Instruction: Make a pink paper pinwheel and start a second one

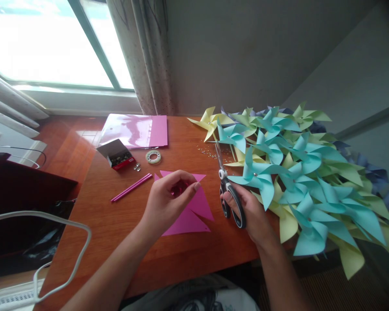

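Your R hand (249, 208) grips scissors (226, 185) by handles, blades pointing away, prob. for safety. L hand (164, 198) curls over slit pink paper (184, 223) on counter (227, 245); can't tell if holding anything.

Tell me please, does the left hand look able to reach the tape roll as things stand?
Probably yes: the tape roll lies on the table just beyond the left hand, and nothing tall seems to stand between them.

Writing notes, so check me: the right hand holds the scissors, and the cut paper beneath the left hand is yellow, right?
Not quite: the head view shows the cut paper beneath the left hand is pink. The right hand holds the scissors.
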Available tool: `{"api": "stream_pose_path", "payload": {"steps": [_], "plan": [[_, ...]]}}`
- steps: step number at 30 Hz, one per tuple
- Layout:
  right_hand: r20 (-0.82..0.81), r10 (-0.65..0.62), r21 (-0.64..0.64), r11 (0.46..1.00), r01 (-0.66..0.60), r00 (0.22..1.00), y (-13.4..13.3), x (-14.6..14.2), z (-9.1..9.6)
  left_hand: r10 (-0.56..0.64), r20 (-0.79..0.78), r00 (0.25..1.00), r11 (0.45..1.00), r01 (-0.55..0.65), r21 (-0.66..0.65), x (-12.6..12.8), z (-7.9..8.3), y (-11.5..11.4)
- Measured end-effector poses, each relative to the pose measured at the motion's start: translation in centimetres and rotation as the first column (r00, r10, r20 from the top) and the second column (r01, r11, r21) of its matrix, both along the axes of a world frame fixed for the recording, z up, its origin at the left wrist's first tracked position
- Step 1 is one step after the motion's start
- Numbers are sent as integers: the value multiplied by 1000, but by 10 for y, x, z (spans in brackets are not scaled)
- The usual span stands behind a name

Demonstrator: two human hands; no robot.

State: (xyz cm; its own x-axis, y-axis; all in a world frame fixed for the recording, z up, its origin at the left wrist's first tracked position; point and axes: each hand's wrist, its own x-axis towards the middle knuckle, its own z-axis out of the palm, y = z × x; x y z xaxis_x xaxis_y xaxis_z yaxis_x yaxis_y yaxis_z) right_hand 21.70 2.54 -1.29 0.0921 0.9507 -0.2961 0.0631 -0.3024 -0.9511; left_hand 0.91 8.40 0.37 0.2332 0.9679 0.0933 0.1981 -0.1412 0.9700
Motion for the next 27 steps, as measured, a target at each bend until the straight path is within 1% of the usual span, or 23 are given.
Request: {"api": "stream_pose_path", "payload": {"steps": [6, 12, 14, 16, 17, 18, 20, 21, 23, 24, 26, 27], "plan": [[0, -23, -11, 1000, 23, 1000, 2, 0, -7, 1, -2, 1000, 1000, -1, 16, -1, -2, 0], [30, 12, 18, 1000, -12, 999, 1, -2, -4, -11, 8, 1000, 1000, 11, 25, -2, -2, 0], [109, 40, 42, 998, -44, 993, 1, -2, -2, -8, 22, 1000, 1000, 7, 20, -2, -1, 0], [273, 40, 90, 994, -67, 961, 1, -4, -2, -4, 42, 999, 1000, 3, 9, -2, 0, -1], [381, 24, 120, 990, -75, 924, 1, -5, -2, -3, 47, 999, 1000, 3, 3, -1, 1, -1], [491, -3, 151, 985, -82, 871, 2, -7, -3, -3, 49, 999, 1000, 3, 0, -1, 1, -1], [681, -63, 200, 974, -102, 730, 3, -11, -5, -4, 35, 999, 1000, 4, 2, -2, 2, -1], [750, -81, 208, 971, -118, 657, 4, -13, -7, -5, 22, 1000, 1000, 5, 7, -2, 2, -1], [843, -87, 190, 972, -142, 531, 5, -17, -11, -7, -6, 1000, 1000, 7, 17, -2, 3, -1], [873, -81, 171, 974, -147, 480, 6, -18, -12, -8, -17, 1000, 1000, 8, 19, -2, 3, -1], [913, -58, 130, 980, -151, 403, 7, -20, -14, -12, -29, 1000, 1000, 13, 18, -3, 4, -2], [925, -49, 115, 981, -154, 377, 8, -21, -14, -13, -30, 999, 1000, 14, 17, -3, 5, -2]]}}
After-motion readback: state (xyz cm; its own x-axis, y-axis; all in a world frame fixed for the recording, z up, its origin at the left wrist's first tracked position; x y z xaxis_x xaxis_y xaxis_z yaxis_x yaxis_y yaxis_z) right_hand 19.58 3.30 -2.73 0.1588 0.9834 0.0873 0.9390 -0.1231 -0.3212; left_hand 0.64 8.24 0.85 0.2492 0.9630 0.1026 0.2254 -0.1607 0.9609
